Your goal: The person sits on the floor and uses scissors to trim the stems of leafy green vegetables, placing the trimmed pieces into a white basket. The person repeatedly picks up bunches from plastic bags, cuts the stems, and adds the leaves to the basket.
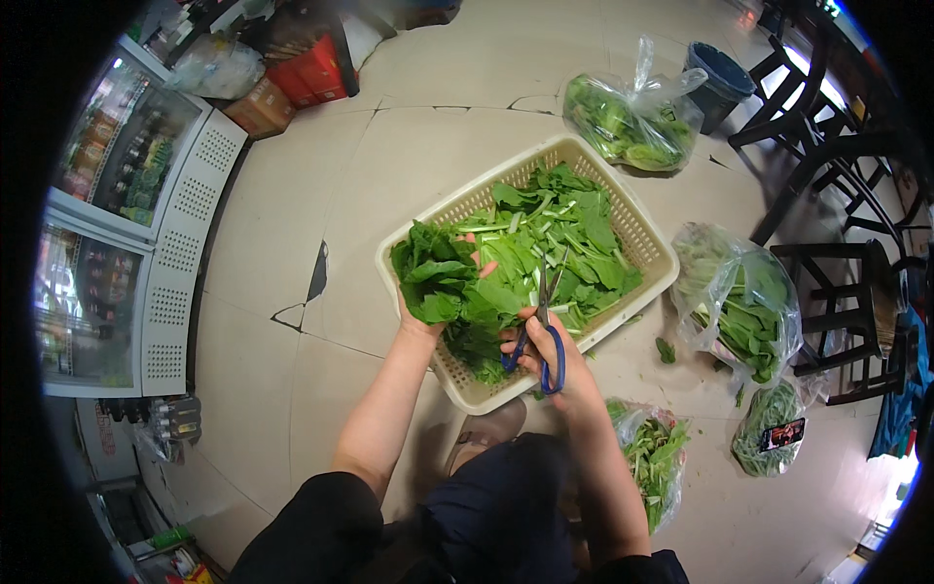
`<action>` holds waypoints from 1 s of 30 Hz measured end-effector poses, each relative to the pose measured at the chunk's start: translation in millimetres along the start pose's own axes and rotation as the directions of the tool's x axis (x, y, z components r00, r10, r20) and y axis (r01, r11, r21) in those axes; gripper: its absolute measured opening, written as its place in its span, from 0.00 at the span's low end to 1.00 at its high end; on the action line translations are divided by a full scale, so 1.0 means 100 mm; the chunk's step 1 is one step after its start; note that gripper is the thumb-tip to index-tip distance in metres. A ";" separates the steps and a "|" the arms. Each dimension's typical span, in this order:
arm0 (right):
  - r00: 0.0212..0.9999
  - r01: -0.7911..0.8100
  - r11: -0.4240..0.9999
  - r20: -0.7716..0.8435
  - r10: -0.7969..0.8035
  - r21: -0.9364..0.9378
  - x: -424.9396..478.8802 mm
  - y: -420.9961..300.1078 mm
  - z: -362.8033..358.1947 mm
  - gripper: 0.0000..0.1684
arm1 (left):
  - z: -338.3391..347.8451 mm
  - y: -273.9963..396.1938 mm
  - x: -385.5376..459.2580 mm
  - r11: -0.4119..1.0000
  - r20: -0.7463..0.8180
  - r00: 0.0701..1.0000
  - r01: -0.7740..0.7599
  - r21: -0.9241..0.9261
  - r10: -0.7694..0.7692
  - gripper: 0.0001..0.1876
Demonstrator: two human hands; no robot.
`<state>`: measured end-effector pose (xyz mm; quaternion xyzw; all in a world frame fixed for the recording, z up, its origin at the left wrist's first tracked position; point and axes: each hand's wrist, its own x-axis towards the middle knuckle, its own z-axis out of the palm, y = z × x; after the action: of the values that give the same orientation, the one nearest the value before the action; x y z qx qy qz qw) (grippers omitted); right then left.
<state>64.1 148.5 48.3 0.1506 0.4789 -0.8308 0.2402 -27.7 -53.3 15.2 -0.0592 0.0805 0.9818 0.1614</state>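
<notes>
A cream plastic basket (pixel 660 263) with perforated walls stands on the tiled floor, holding cut leafy greens and pale stem pieces (pixel 503 244). Over its left part, my left hand (pixel 419 317) grips a bunch of green leaves (pixel 438 270); its fingertips show at the bunch's far side. My right hand (pixel 558 350) holds blue-handled scissors (pixel 545 314) over the basket's near side. Their blades are slightly apart and point away from me, above the cut greens. Some leaves hang between my two hands, close to the scissors.
Clear bags of greens sit at the upper right (pixel 631 128), right (pixel 751 306) and lower right (pixel 657 456). A phone (pixel 782 435) lies on a bag of thin green vegetables (pixel 762 409). Dark chairs (pixel 839 292) and a bin (pixel 719 80) stand right, a glass-door refrigerator (pixel 171 255) left.
</notes>
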 end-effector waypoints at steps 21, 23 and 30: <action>0.933 0.281 0.900 -0.124 -0.337 -0.332 0.50 -0.52 0.19 0.38 | 0.35 -0.02 0.20 -0.102 -0.342 0.896 0.326 0.940 -0.284 0.30; 0.891 0.315 0.874 -0.204 -0.407 -0.369 0.51 -0.49 0.21 0.40 | 0.45 -0.17 0.23 -0.226 -0.330 0.920 0.282 0.932 -0.211 0.42; 0.779 0.502 0.785 -0.205 -0.593 -0.364 0.63 -0.30 0.27 0.37 | 0.62 -0.33 0.15 -0.327 -0.167 0.961 0.089 0.941 -0.218 0.56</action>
<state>-5.8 121.6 52.5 0.0942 0.6493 -0.7511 -0.0729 -36.3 -6.9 68.9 0.1242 0.8212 0.4845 0.2747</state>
